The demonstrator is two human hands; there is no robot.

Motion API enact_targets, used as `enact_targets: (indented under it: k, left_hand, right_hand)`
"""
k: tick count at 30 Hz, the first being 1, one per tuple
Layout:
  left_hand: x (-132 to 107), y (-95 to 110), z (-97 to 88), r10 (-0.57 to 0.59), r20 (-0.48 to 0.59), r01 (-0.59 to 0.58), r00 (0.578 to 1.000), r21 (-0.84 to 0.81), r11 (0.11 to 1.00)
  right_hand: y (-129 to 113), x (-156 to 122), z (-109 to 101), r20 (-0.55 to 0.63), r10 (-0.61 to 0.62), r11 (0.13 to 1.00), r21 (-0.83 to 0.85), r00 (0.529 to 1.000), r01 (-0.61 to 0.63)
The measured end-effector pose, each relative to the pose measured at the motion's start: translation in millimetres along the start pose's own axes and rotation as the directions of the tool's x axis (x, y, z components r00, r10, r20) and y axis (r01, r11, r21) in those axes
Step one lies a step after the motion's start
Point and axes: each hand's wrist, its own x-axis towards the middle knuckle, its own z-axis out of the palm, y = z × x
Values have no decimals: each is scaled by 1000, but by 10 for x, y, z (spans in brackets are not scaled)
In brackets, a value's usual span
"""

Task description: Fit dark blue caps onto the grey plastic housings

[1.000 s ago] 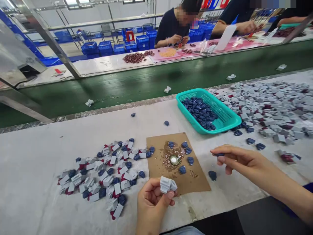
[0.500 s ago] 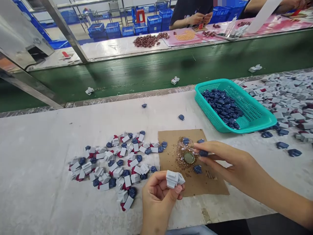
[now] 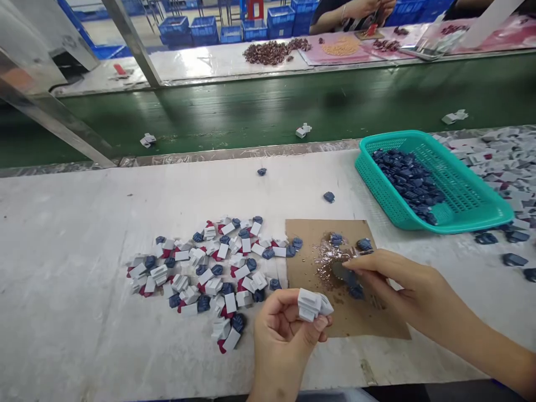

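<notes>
My left hand [image 3: 281, 335] is closed round a small white ribbed plastic piece [image 3: 313, 305], held up just left of a brown cardboard square [image 3: 379, 324]. My right hand [image 3: 396, 282] reaches over the cardboard, fingers pinched on a small dark blue part [image 3: 345, 272] pressed down on the glittery pile of tiny metal bits [image 3: 329, 258]. Several loose blue parts lie round that pile. A heap of assembled white, blue and red pieces [image 3: 209, 271] lies to the left of the cardboard.
A teal mesh basket [image 3: 460, 190] with several blue parts stands at the right, beside a spread of grey-white pieces [image 3: 502, 153]. A green conveyor belt [image 3: 251, 117] runs behind the table. A slanted metal post [image 3: 134, 44] rises at back left. Another person's hands [image 3: 368, 11] work across the belt.
My right hand has moved left from the table onto the cardboard and lowered its blue part onto the metal bits. The view has tilted down and left. My left hand keeps the white piece.
</notes>
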Motion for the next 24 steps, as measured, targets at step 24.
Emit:
enact_targets:
  k: [24]
  left_hand:
    - [59, -123, -143, 126, 39, -131, 991, 200, 971]
  right_hand:
    - [-358, -26, 109, 440, -395, 747, -356, 806, 561]
